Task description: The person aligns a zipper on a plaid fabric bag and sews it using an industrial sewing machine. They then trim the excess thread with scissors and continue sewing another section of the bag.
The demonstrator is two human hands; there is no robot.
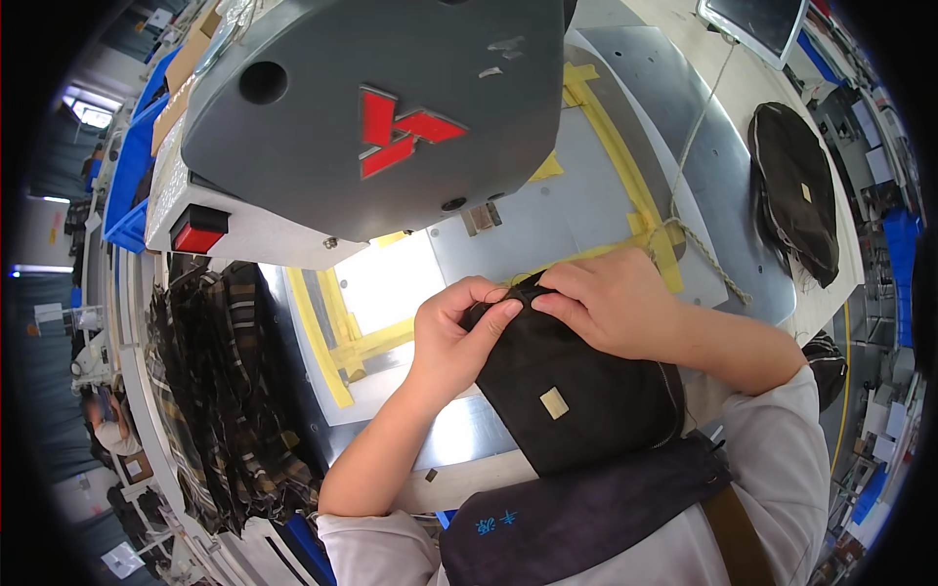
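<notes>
A black fabric piece [596, 405] with a small pale yellow patch [554, 402] hangs from my two hands over the near edge of the machine bed. My left hand [457, 327] pinches its top edge between thumb and forefinger. Close beside it, my right hand [606, 303] grips the same edge, thumb and fingers pressed together. The fingertips of both hands nearly meet, and thin loose threads show there. What lies folded between the fingers is partly hidden.
A large grey sewing machine head [381, 107] stands just beyond my hands, a red switch [200, 230] at its left. Yellow tape [625, 161] marks the metal bed. Striped dark fabric [225, 391] is piled at left. A black fabric piece [796, 195] lies at right, near a rope [699, 244].
</notes>
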